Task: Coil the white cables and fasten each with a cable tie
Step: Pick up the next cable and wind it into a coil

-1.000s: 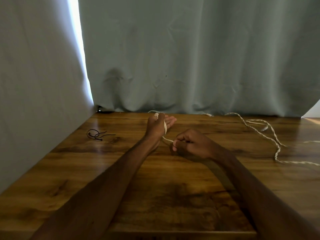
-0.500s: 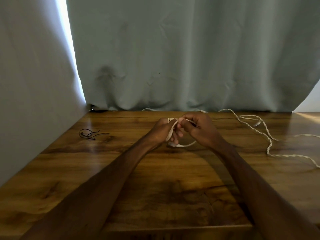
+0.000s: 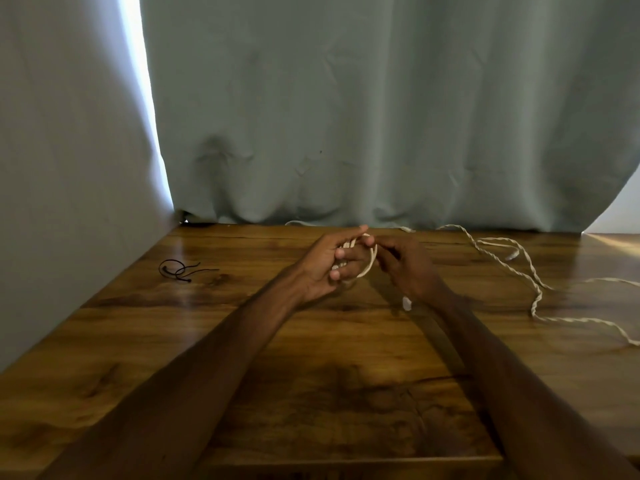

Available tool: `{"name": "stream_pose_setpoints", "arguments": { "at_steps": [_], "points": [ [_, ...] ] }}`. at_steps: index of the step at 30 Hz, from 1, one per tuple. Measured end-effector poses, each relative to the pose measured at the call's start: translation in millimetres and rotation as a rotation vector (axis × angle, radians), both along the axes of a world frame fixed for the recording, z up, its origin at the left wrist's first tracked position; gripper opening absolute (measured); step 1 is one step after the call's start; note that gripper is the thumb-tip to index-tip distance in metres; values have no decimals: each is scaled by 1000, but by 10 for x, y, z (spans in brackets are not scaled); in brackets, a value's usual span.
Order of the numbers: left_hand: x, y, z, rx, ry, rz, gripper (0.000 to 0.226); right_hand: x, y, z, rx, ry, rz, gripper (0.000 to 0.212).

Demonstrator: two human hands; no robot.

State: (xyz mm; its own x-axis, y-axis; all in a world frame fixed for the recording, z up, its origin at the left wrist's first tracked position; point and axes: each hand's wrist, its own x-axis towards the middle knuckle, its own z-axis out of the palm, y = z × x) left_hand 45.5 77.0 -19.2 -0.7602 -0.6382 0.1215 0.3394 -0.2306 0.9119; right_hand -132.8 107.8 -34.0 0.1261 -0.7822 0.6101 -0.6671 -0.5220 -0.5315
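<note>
At the left of the worktop (image 3: 346, 358), the black cable ties (image 3: 180, 270) are noted lying untouched, well apart from the hands. At centre, the left hand (image 3: 329, 265) is found with its fingers partly curled through the white cable (image 3: 371, 263), and the right hand (image 3: 405, 268), pinched on the strand, has been brought up against the coil since a second ago. One more turn has been laid and only a short free end (image 3: 407, 303) is left hanging, so winding is judged nearly done and tying due next. To the right, the loose white cable (image 3: 536, 299) is recorded as not yet coiled.
</note>
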Motion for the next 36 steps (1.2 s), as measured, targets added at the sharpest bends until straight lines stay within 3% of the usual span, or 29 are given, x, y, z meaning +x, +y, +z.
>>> {"name": "stream_pose_setpoints", "arguments": {
  "at_steps": [3, 7, 11, 14, 22, 31, 36],
  "points": [
    [-7, -64, -34, -8, 60, 105, 30, 169, 14, -75, 140, 77, 20, 42],
    [-3, -174, -52, -55, 87, 370, 35, 320, 84, -82, 381, 168, 143, 25],
    [19, -200, -79, -233, -126, 663, 34, 403, 120, -25, 438, 247, 265, 19],
    [53, -258, -135, -343, -225, 746, 33, 424, 160, 20, 383, 290, 316, 23],
    [75, -138, -148, -570, -437, 725, 40, 293, 91, 103, -84, 307, 221, 10],
    [4, 20, -150, -529, -460, 465, 73, 150, 108, 129, -226, 49, 142, 15],
    [13, -46, -210, -435, -476, 316, 85, 57, 24, 52, -98, 12, 102, 44]
  ]
}}
